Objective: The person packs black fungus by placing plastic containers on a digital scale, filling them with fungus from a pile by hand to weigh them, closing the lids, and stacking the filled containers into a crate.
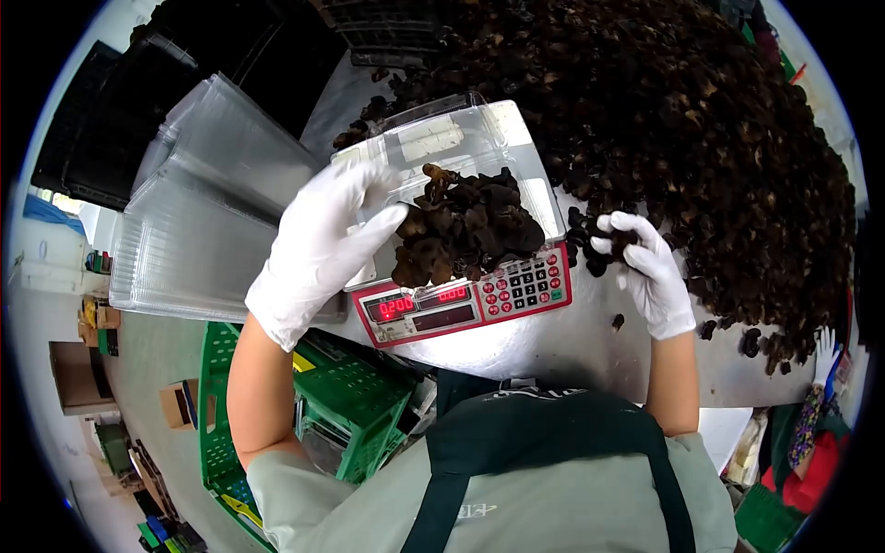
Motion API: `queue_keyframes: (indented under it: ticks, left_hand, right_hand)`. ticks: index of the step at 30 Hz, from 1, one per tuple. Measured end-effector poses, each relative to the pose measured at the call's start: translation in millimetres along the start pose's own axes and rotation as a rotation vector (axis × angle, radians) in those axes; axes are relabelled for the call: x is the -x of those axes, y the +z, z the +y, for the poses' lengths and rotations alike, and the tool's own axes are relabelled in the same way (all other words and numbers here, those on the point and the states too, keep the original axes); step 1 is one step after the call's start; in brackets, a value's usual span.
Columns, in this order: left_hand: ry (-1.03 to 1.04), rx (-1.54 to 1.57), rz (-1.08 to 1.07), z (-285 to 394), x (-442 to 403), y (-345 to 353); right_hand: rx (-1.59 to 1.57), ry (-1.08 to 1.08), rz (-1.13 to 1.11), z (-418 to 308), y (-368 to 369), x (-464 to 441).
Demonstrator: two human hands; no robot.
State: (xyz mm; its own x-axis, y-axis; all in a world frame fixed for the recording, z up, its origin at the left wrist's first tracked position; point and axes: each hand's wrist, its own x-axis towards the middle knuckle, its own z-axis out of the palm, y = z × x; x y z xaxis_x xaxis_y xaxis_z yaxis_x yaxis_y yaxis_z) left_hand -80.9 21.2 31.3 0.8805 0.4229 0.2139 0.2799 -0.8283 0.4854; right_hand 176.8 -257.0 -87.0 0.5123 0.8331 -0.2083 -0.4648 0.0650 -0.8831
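Observation:
Dark brown, curled fungus-like pieces are heaped in a clear plastic tray on a red and white digital scale with lit red digits. My left hand, in a white glove, is at the tray's left side, its thumb apart from the fingers and touching or close to the heap; it grips nothing visible. To the right of the scale, my right hand, also gloved in white, has its fingers curled around a small dark piece above the metal table.
Stacked clear trays stand at the left. A large pile of dark pieces covers the table's right and back. Black crates are at the upper left, green crates below. A co-worker's gloved hand shows far right.

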Motion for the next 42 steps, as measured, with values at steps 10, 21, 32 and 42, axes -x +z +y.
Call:
queue_keyframes:
  ticks: [10, 21, 32, 42]
  left_hand:
    - [-0.065, 0.069, -0.012, -10.7, 26.8, 26.5]
    - [-0.045, 0.727, -0.233, 79.7, -11.7, 18.1]
    - [-0.063, 0.059, -0.415, 8.5, 13.1, 16.8]
    - [0.142, 0.0, -0.203, -4.8, 7.3, 20.9]
  right_hand:
    - [0.046, 0.16, 0.099, -6.3, 23.5, 22.1]
    - [0.055, -0.058, -0.372, -25.7, 125.8, -20.1]
    - [0.094, 0.021, 0.087, -12.8, 30.3, 6.7]
    - [0.099, -0.047, -0.027, -3.0, 31.0, 7.8]
